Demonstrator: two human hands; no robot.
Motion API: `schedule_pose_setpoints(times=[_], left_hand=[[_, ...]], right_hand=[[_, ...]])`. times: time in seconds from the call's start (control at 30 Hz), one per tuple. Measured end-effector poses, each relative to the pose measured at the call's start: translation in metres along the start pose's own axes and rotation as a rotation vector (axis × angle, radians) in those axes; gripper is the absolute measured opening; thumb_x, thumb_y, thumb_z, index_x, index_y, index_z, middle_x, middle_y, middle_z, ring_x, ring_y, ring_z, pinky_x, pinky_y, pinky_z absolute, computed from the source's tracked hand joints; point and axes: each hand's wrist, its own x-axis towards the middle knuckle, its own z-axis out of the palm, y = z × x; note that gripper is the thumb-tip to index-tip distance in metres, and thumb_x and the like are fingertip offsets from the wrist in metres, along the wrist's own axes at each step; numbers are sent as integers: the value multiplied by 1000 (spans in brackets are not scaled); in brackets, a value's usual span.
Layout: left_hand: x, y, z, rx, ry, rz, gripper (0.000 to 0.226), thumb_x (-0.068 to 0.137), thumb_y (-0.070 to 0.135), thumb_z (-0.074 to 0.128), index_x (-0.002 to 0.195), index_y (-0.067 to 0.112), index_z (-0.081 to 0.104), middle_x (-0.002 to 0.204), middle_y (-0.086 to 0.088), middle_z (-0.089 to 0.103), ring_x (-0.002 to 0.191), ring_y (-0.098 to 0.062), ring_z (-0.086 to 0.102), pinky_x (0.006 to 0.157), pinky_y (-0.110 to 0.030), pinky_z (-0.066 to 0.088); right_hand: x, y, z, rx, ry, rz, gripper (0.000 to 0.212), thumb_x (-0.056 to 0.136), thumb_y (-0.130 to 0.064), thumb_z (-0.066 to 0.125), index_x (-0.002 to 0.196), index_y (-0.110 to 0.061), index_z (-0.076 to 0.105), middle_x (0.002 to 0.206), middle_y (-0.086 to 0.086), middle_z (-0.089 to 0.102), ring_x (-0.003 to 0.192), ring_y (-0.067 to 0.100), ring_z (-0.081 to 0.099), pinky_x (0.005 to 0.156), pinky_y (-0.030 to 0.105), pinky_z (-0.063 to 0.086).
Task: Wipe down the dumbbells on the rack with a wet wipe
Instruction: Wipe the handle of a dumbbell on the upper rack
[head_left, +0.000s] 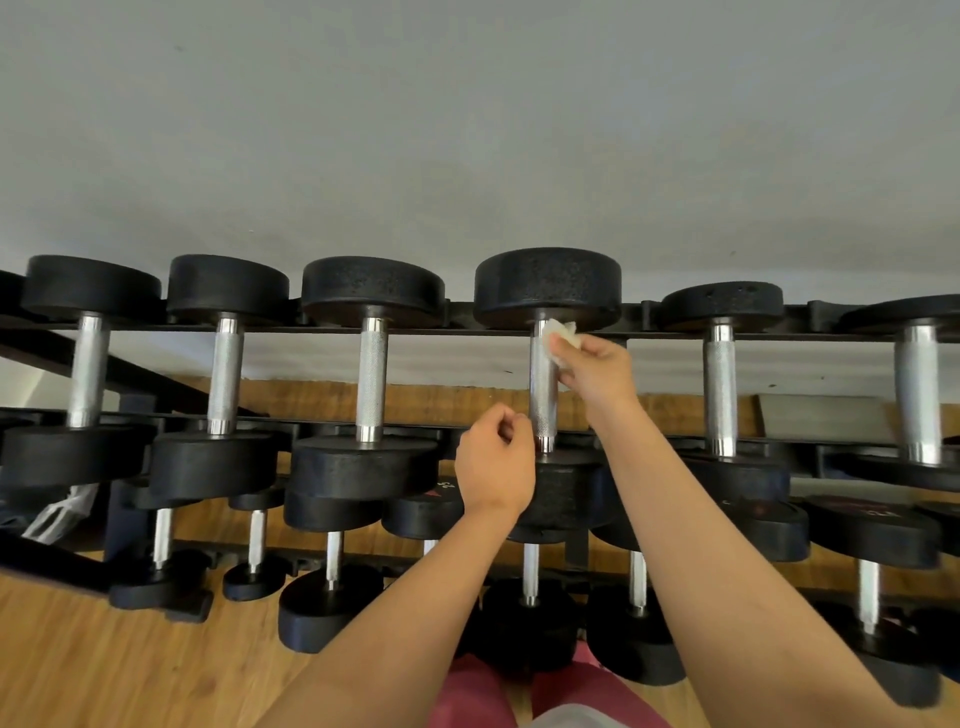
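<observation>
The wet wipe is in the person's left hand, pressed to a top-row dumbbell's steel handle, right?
Wrong hand. In the head view the wet wipe is in the right hand, pressed to a top-row dumbbell's steel handle; the left hand is curled beside that handle.

Dumbbells lie side by side on the rack's top tier, smaller ones on the tier below; the wet wipe touches a central handle.

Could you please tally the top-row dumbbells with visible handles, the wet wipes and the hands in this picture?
Top-row dumbbells: 6
Wet wipe: 1
Hands: 2
Total: 9
</observation>
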Motion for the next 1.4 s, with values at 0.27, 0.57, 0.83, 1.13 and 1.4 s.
schedule_pose_setpoints(times=[0.27, 0.57, 0.83, 1.13, 1.4], left_hand=[[0, -1, 0, -17, -1, 3, 25, 96, 20, 52, 75, 8, 59, 71, -8, 64, 68, -21, 59, 61, -22, 43], [1, -3, 0, -5, 8, 12, 25, 95, 20, 52, 74, 9, 59, 70, -6, 64, 68, -18, 59, 60, -16, 41], [2, -3, 1, -11, 17, 13, 25, 95, 19, 54, 73, 9, 59, 69, -7, 64, 67, -17, 58, 59, -13, 41], [1, -4, 1, -5, 20, 26, 25, 96, 19, 53, 72, 12, 58, 68, -4, 64, 66, -16, 59, 61, -15, 43], [2, -3, 1, -13, 13, 12, 25, 95, 19, 53, 72, 9, 58, 69, -7, 63, 67, -17, 57, 57, -11, 39]], right_hand=[[-6, 2, -17, -135, -160, 22, 27, 88, -16, 70, 114, -10, 67, 107, -1, 67, 95, 7, 63, 76, 17, 52], [-16, 14, -25, -92, -219, 38, 40, 94, -13, 61, 132, -8, 49, 122, 7, 60, 111, 17, 61, 93, 28, 52], [-27, 11, -23, 249, -268, 118, 34, 102, -17, 34, 128, -4, 52, 121, 14, 60, 114, 24, 57, 107, 38, 42], [-25, 24, -26, -87, -259, -67, 37, 96, -9, 57, 132, -13, 56, 120, 0, 67, 112, 11, 62, 98, 27, 48], [-9, 15, -6, -49, -119, 13, 21, 90, -17, 68, 110, -13, 65, 110, 6, 70, 102, 15, 66, 93, 30, 52]])
